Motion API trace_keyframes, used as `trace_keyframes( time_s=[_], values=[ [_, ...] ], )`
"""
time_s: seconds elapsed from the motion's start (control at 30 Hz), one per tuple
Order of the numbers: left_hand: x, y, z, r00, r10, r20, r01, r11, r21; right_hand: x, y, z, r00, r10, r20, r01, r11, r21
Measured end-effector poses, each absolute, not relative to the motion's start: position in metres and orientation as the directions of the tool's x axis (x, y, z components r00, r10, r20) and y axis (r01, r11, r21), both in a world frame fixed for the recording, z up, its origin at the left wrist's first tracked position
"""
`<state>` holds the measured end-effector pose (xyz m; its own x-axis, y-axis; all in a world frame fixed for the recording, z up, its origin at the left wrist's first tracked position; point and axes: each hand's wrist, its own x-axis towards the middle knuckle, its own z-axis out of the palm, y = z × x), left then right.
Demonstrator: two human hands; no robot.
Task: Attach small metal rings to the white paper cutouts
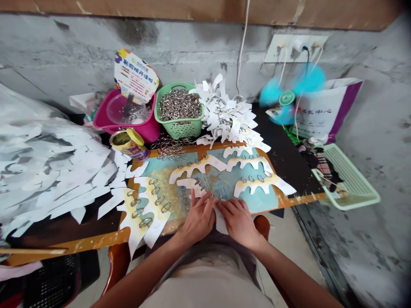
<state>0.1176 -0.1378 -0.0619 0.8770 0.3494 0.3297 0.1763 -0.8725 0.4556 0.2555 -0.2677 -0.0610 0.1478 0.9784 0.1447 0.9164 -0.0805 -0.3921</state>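
At the front edge of the table, my left hand point(199, 216) and my right hand point(238, 220) are close together on one white cut-out piece point(192, 185) with metal rings along it. Its free end point(222, 222) hangs down between my hands. The fingers of my left hand are bent and pressed at the piece's edge, beside a metal ring point(219, 197). Those of my right hand are closed over the other side, and the fingertips are partly hidden. Similar ringed pieces point(253, 185) with yellowish glue-like smears lie around on the blue sheet point(269, 201).
A green basket point(180, 130) full of metal rings stands behind, beside a pink tub point(150, 128) and a yellow-lidded can point(131, 147). White pieces are heaped left point(64, 167) and at the back point(224, 111). A blue fan point(287, 98) spins near a pale green tray point(353, 184).
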Motion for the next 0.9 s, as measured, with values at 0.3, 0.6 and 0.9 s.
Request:
trace_keyframes(
  time_s=[0.3,0.6,0.9],
  values=[
    [0.116,-0.14,-0.065,0.868,0.357,0.345,0.214,-0.896,0.389,0.258,-0.273,-0.071,0.215,0.947,0.238,0.898,-0.096,-0.429],
    [0.111,-0.137,-0.061,0.913,0.277,0.298,0.208,-0.947,0.244,0.255,-0.27,-0.06,0.179,0.962,0.206,0.913,-0.085,-0.399],
    [0.11,-0.137,-0.067,0.926,0.256,0.279,0.201,-0.956,0.212,0.269,-0.264,-0.051,0.628,0.739,0.243,0.62,-0.287,-0.731]
  ],
)
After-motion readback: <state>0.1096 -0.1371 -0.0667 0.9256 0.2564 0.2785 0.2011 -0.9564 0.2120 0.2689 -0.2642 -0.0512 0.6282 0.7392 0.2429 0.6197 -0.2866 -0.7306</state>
